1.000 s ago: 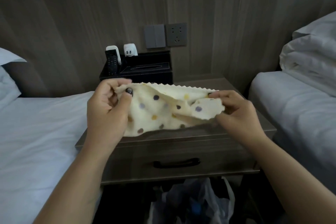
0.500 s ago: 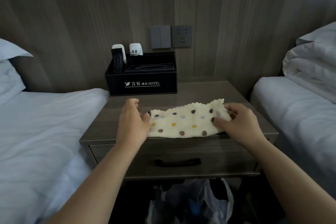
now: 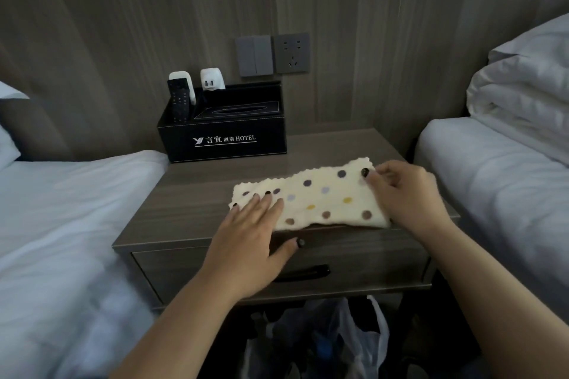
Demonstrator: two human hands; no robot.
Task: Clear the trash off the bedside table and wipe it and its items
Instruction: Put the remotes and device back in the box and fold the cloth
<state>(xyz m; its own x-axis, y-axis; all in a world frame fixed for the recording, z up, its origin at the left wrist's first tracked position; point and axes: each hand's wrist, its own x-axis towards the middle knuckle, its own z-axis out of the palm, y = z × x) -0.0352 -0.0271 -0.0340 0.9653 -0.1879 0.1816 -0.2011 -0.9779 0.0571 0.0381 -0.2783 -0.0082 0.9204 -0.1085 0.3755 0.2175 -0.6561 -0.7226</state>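
1. Since half a second ago your cloth point(image 3: 320, 201) has shifted toward the right half of the counter point(image 3: 197, 191). Your left hand point(image 3: 249, 234) has gone from bunching its left end to lying flat over it.
2. Cloth: cream, scalloped edge, scattered dots in purple, brown, yellow and pale blue. It is folded into a long band and lies flat on the counter, running from near the front edge up toward the right rear, its near corner just at the front lip.
3. Left grip: wide, fingers straight and spread, fingertips pressing on the cloth's left end, thumb out over the counter's front edge above the drawer handle point(image 3: 303, 274).
4. Right hand point(image 3: 403, 194): grip narrow, fingers curled onto the cloth's right end, pinching it at the upper corner; dark nail polish shows.
5. At the counter's back left stands a black hotel organiser box point(image 3: 224, 138) with white lettering. It holds a black remote point(image 3: 178, 101), a white remote behind it, a white charger point(image 3: 211, 80) and a tissue slot.
6. Below the counter, a translucent plastic bag point(image 3: 326, 338) sits open; contents unclear.
7. White beds flank the counter on both sides; folded duvet point(image 3: 520, 83) on the right one.
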